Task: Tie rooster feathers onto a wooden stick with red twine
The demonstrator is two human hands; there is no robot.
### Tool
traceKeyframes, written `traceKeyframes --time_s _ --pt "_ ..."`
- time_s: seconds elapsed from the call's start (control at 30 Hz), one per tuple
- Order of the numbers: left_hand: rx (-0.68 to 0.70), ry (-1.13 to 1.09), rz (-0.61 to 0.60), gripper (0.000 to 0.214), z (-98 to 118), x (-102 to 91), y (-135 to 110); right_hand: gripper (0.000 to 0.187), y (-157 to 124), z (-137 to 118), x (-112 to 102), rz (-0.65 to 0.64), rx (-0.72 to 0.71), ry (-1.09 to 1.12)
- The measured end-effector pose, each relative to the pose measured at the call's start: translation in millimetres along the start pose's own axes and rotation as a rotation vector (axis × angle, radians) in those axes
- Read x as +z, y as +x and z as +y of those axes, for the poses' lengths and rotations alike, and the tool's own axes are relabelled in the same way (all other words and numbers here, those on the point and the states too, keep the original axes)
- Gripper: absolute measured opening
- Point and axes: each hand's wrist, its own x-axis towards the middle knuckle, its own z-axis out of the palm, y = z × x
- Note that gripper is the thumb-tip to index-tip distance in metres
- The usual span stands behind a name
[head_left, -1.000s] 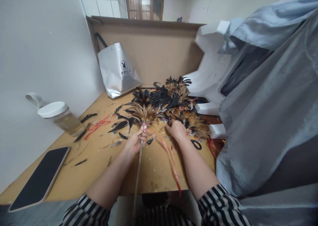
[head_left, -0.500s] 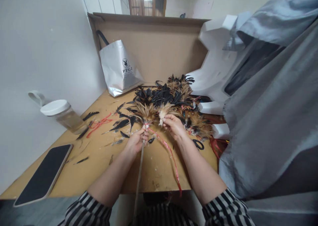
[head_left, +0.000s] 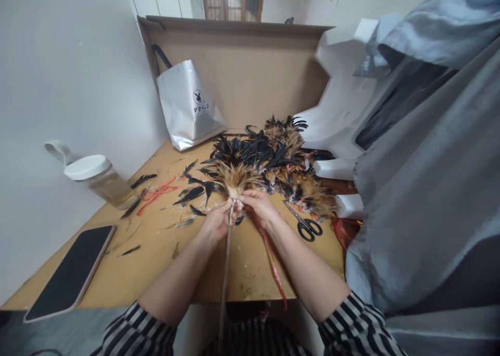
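Note:
My left hand [head_left: 219, 220] is closed round the top of a thin stick [head_left: 225, 272], which runs down past the table's front edge. Tan feathers [head_left: 234, 178] fan out from the stick's upper end. My right hand [head_left: 258, 206] pinches the pale base of a feather tuft [head_left: 235, 193] against that end, touching my left fingertips. From beneath my right hand a red plastic strip [head_left: 273, 265] trails over the table edge. Its upper end is hidden by my hands.
Black and brown feather bundles [head_left: 258, 150] are heaped behind my hands. Scissors [head_left: 307, 226] lie at the right. A phone [head_left: 70, 272], a lidded jar [head_left: 99, 181] and loose feathers [head_left: 191, 193] are on the left. A silver bag [head_left: 189, 108] leans against cardboard; grey cloth [head_left: 422, 189] hangs at the right.
My right hand has moved left, bringing its feather tuft from beside the bunch onto the stick's top. The scissors are now more fully in view.

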Motion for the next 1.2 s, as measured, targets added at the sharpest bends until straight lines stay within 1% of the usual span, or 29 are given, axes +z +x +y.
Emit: traceKeyframes --time_s 0.2,0.33,0.4,0.47,0.57,0.63,0.7,0.77,0.83,0.9,1.03,1.1,1.2 --pt "-0.01 0.023 0.006 0.013 0 3.3 -3 0.036 1 1 0 0.024 0.151 0.113" --pt "-0.005 0.032 0.011 0.014 0 3.7 -4 0.036 2 7 1 0.022 0.17 0.103" --pt "0.005 0.037 0.021 0.015 0 2.9 -3 0.033 2 8 2 0.017 0.13 0.039" --pt "0.016 0.044 0.028 0.015 1 1.9 -2 0.027 2 8 1 0.024 0.038 -0.103" --pt "0.045 0.07 0.022 0.015 0 0.1 -1 0.016 2 1 -2 0.029 -0.172 -0.446" --pt "0.072 0.103 0.007 0.015 -2 -1.5 1 0.014 1 -5 -5 0.004 -0.266 -0.648" --pt "0.1 0.142 -0.01 0.016 -4 -3.3 2 0.013 0 -9 -7 -0.015 -0.302 -0.752" --pt "0.114 0.173 -0.024 0.017 -5 -4.6 3 0.012 -1 -11 -7 -0.022 -0.294 -0.77" --pt "0.113 0.187 -0.031 0.018 -6 -5.0 3 0.012 -2 -10 -7 -0.034 -0.235 -0.722" --pt "0.105 0.178 -0.032 0.017 -5 -4.6 2 0.013 -2 -9 -7 -0.033 -0.152 -0.604" --pt "0.07 0.133 -0.033 0.012 -1 -3.3 0 0.023 -1 -13 -9 -0.014 0.01 -0.183" --pt "0.056 0.124 -0.028 0.01 1 -2.9 0 0.027 -2 -16 -10 -0.016 0.103 -0.029" --pt "0.041 0.104 -0.026 0.009 2 -1.5 -2 0.032 -3 -15 -9 -0.026 0.173 0.048"
